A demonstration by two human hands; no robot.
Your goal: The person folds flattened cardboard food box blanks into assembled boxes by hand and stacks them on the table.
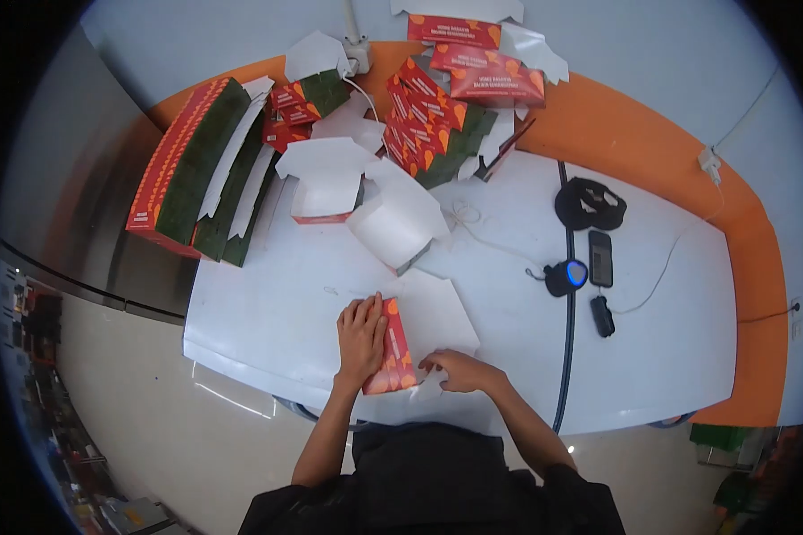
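Note:
A red and orange printed cardboard food box (pixel 396 352) with a white inside lies near the table's front edge, its white lid flap (pixel 433 312) folded out to the right. My left hand (pixel 361 337) is over the box's left side, its fingers close together and bent around the printed panel. At the near right corner of the box, my right hand (pixel 462 370) has its fingers curled and pinched at the cardboard edge. The fingertips of the right hand are partly hidden. Just beyond stand two open boxes, one white inside (pixel 400 218) and another (pixel 326 192) behind it.
Stacked flat cartons (pixel 183 174) stand at the back left. More red cartons (pixel 424 120) are heaped along the orange wall band. On the right lie a black cloth item (pixel 589 203), a phone (pixel 600 259), a round device with a blue light (pixel 567 276) and a small black object (pixel 602 316), with cables.

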